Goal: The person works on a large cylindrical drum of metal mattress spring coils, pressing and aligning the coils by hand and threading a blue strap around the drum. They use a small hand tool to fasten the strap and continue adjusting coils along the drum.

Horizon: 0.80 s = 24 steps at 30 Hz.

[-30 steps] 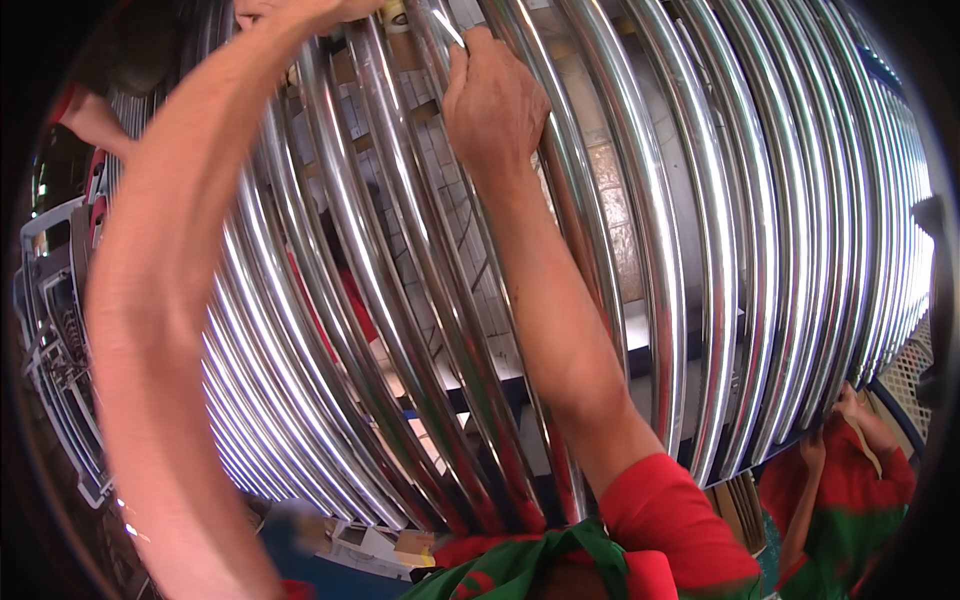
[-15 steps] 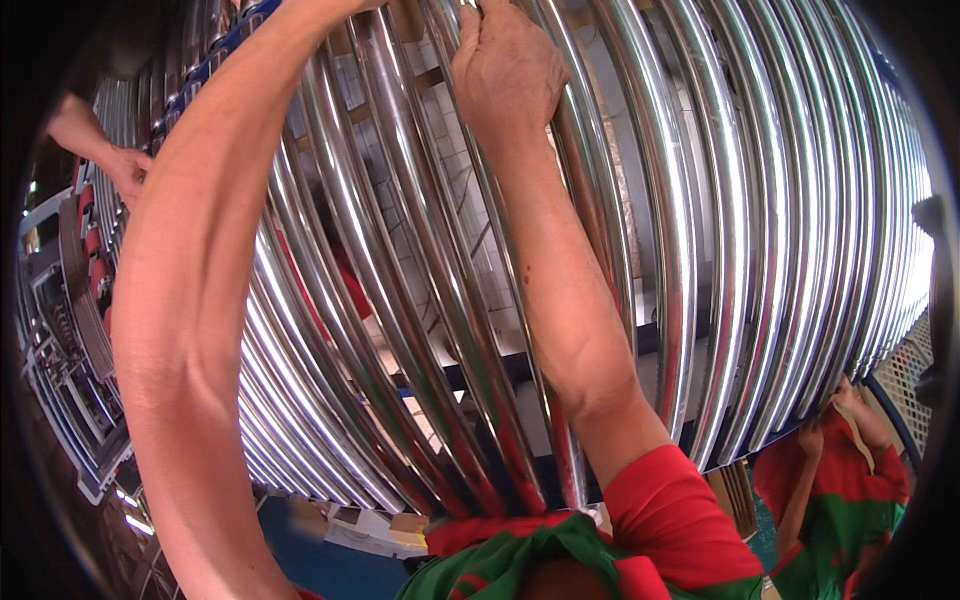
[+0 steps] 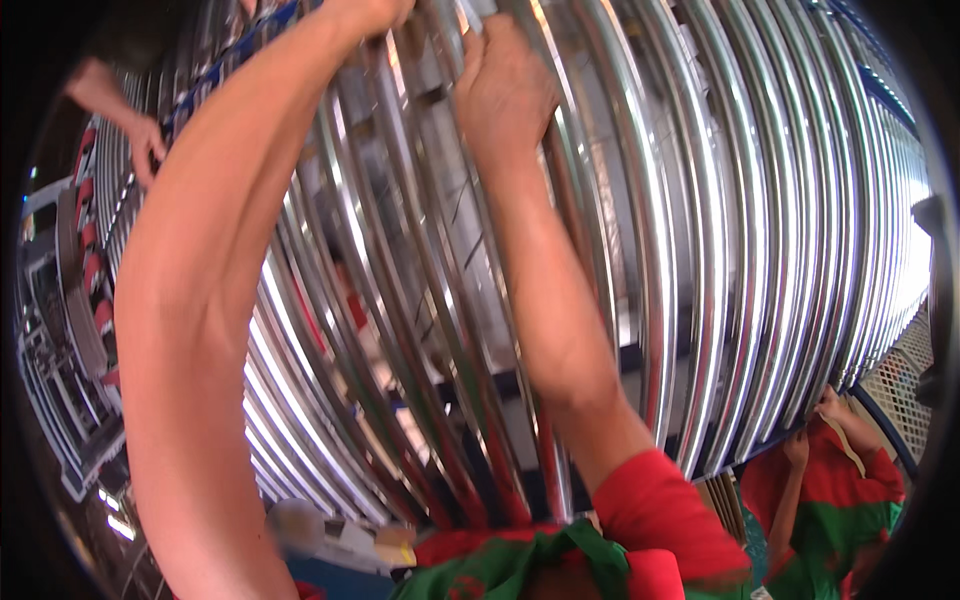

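Long shiny metal tubes (image 3: 655, 230) lie side by side in a row, with gaps between them. My right hand (image 3: 508, 95) is closed at one of the middle tubes, thumb and fingers pointing to the far side. Just left of it, at the top edge, my left hand (image 3: 372, 12) is on or just over the neighbouring tubes. Its fingers are cut off by the picture's edge, so their grip is hidden. My left forearm covers part of the tubes on the left.
At the far left, a co-worker's hand (image 3: 145, 145) is by the tubes. Another person in red and green (image 3: 830, 480) has hands at the tube ends, lower right. Blue frame bars (image 3: 625, 355) run below the tubes. A white mesh panel (image 3: 900, 375) stands at right.
The view has shifted slightly, and the tubes appear a little displaced. More of my left hand shows at the top edge. My right hand stays on the middle tubes.
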Each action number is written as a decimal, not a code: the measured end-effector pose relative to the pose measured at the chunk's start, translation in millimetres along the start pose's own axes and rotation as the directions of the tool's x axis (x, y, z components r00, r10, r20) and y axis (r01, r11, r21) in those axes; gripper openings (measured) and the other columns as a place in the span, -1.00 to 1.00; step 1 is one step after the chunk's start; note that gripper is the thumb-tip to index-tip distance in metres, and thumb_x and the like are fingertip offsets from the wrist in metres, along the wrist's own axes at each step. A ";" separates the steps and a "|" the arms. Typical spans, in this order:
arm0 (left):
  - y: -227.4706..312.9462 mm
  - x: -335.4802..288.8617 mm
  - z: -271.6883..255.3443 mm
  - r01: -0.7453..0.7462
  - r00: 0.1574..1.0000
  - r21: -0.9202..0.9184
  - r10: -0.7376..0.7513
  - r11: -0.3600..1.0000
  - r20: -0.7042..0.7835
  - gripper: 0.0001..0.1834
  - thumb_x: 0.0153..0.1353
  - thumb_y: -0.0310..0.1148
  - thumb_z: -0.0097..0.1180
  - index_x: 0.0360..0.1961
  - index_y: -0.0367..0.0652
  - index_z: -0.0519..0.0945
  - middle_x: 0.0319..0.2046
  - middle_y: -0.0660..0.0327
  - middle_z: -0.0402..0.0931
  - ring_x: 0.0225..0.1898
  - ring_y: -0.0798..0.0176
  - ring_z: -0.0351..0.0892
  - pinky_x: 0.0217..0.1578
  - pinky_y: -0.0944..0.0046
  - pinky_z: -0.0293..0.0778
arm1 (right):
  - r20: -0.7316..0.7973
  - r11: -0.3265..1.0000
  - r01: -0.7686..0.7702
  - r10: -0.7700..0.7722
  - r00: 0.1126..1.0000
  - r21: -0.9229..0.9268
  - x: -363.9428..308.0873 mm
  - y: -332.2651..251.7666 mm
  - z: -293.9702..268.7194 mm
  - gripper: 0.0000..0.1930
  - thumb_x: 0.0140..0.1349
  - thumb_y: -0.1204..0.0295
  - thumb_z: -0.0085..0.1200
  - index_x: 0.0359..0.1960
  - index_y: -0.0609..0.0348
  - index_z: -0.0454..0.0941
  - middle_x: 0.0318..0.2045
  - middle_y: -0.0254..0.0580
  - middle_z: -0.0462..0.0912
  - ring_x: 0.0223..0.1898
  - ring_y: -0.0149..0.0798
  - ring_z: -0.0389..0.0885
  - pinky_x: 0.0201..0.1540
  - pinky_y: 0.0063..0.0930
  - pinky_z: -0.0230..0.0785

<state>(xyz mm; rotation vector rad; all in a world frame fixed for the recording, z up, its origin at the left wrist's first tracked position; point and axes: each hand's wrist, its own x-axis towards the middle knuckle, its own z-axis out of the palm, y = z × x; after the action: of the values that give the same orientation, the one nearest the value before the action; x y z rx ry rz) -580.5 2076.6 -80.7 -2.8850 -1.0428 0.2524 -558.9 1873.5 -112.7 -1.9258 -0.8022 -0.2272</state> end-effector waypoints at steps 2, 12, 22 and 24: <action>-0.7 -6.4 -1.4 -0.031 0.998 0.088 0.035 0.996 -0.053 -0.62 0.36 -0.23 0.13 0.02 -0.32 0.53 -0.12 -0.19 0.69 -0.04 -0.26 0.72 -0.02 -0.12 0.63 | -0.013 0.998 0.024 -0.023 1.000 0.064 -3.0 -0.5 -2.9 -0.84 0.41 0.33 0.09 -0.18 0.16 0.55 -0.36 0.09 0.66 -0.30 0.27 0.64 -0.28 0.15 0.39; 16.8 -11.7 0.7 0.037 0.986 0.065 -0.026 0.997 -0.167 -0.78 0.34 -0.35 0.06 -0.07 -0.22 0.59 -0.14 -0.16 0.70 -0.04 -0.20 0.73 -0.04 -0.07 0.65 | 0.065 0.992 -0.124 0.123 0.990 0.008 -3.5 0.7 -2.4 -0.82 0.42 0.31 0.08 -0.17 0.18 0.55 -0.35 0.13 0.65 -0.29 0.32 0.62 -0.26 0.17 0.39; 27.5 -55.7 0.7 -0.071 0.989 0.057 0.077 0.996 -0.128 -0.69 0.32 -0.36 0.00 0.01 -0.33 0.44 -0.10 -0.27 0.68 0.01 -0.32 0.69 0.02 -0.17 0.62 | 0.062 0.997 -0.078 0.077 0.995 0.016 -0.2 2.3 -0.4 -0.84 0.44 0.37 0.05 -0.17 0.21 0.56 -0.38 0.10 0.68 -0.34 0.25 0.64 -0.30 0.12 0.40; 13.1 -56.1 -2.8 -0.056 0.991 0.000 0.056 0.998 -0.123 -0.68 0.31 -0.37 -0.02 0.02 -0.33 0.42 -0.10 -0.31 0.67 0.00 -0.39 0.66 0.05 -0.22 0.58 | 0.069 0.993 -0.106 0.103 0.992 0.043 -1.0 2.7 -0.3 -0.86 0.44 0.38 0.06 -0.19 0.20 0.53 -0.31 0.08 0.66 -0.30 0.25 0.65 -0.25 0.12 0.44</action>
<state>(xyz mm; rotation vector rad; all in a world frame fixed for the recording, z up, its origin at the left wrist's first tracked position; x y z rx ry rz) -614.2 2030.6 -72.1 -2.8937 -0.9444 0.0745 -557.9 1872.0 -115.0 -1.9336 -0.7417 -0.0805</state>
